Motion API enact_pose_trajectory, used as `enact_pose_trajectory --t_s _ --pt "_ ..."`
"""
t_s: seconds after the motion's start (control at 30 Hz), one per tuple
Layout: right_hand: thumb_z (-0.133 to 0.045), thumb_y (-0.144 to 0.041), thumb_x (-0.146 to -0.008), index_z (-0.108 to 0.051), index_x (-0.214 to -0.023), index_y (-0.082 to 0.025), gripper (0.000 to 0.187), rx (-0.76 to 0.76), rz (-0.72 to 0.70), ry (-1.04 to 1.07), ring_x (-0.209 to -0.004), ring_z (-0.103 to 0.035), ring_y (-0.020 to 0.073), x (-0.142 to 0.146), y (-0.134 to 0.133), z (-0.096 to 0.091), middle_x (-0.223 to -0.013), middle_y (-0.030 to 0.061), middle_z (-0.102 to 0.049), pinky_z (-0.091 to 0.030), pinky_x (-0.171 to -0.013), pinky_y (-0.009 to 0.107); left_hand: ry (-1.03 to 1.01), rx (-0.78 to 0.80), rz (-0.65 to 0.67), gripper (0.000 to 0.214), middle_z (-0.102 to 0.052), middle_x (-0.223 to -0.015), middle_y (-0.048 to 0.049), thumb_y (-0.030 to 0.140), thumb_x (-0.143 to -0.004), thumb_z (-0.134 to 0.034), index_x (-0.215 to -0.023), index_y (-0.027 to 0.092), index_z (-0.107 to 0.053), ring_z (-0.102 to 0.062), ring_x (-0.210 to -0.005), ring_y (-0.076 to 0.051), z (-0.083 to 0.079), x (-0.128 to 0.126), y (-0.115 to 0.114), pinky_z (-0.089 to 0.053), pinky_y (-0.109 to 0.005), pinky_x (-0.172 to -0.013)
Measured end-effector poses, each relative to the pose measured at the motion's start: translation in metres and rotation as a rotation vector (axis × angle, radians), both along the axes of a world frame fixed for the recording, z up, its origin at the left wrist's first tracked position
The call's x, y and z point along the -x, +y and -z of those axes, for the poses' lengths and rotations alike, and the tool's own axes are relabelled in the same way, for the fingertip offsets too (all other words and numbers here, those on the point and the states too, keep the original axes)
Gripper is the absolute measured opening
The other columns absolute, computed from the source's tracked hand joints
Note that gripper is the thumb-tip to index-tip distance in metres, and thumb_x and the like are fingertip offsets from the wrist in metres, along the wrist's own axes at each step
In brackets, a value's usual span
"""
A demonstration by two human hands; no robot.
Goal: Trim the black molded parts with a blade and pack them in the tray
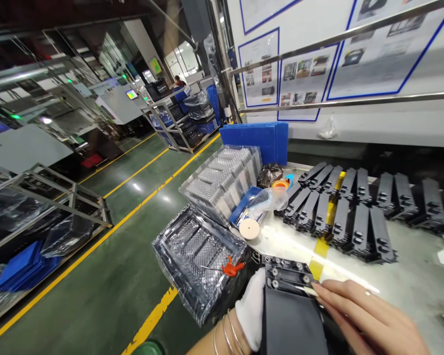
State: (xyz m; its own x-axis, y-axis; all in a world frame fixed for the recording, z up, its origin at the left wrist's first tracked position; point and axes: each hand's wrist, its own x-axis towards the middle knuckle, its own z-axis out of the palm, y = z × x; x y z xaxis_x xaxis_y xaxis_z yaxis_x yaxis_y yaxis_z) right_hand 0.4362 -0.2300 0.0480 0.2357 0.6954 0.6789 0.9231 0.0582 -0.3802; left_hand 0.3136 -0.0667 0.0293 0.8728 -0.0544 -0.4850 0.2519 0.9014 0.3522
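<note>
You are standing at a pale tabletop (410, 281) in a factory, holding a flat black plastic part (292, 305) low in front of you, at the near edge. Your left hand (249, 310), wearing a white glove with thin bangles at the wrist, is gripping the part's left side, its grip closed around that edge. Your right hand (370, 315), bare, is lying across the part's right side with fingers flat and pressed together; its fingertips (320, 291) are touching a thin pale strip (307, 291) near the part's upper end. It looks as though you are checking or trimming that end; the next move would call for steady pressure and a firm hold from the left. Beyond, rows of similar black parts (355, 212) are lying across the tabletop, well apart from your hands. To the left, clear plastic trays (203, 251) are sitting in wrapping, with a small orange tool (231, 267) resting on the nearer one. A round pale disc (249, 228) is lying near a blue tray (244, 207), and blue boards (255, 140) are standing behind.
</note>
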Motion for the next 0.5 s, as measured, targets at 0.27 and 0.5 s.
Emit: enact_pose_trajectory --t_s 0.27,0.5 --pt "-0.053 -0.016 -0.102 -0.068 -0.111 -0.019 0.017 0.034 0.003 -0.038 -0.084 -0.078 0.0144 -0.001 0.011 -0.005 -0.098 0.0082 -0.078 -0.061 -0.077 0.016 0.009 -0.026 -0.106 0.045 -0.073 -0.121 -0.0132 0.057 -0.083 -0.068 -0.105 0.018 -0.074 -0.064 -0.120 -0.033 0.024 -0.009 -0.009 -0.045 -0.052 -0.109" --pt "-0.059 -0.022 -0.101 -0.069 -0.115 -0.028 0.019 -0.011 0.035 0.274 -0.091 -0.076 0.0135 0.008 0.011 0.004 -0.104 0.0028 -0.075 -0.060 -0.082 0.016 -0.040 -0.128 -0.260 0.044 -0.072 -0.126 -0.0114 0.054 -0.094 -0.064 -0.115 0.017 -0.072 -0.066 -0.121 -0.027 0.014 0.014 0.019 -0.048 -0.053 -0.110"
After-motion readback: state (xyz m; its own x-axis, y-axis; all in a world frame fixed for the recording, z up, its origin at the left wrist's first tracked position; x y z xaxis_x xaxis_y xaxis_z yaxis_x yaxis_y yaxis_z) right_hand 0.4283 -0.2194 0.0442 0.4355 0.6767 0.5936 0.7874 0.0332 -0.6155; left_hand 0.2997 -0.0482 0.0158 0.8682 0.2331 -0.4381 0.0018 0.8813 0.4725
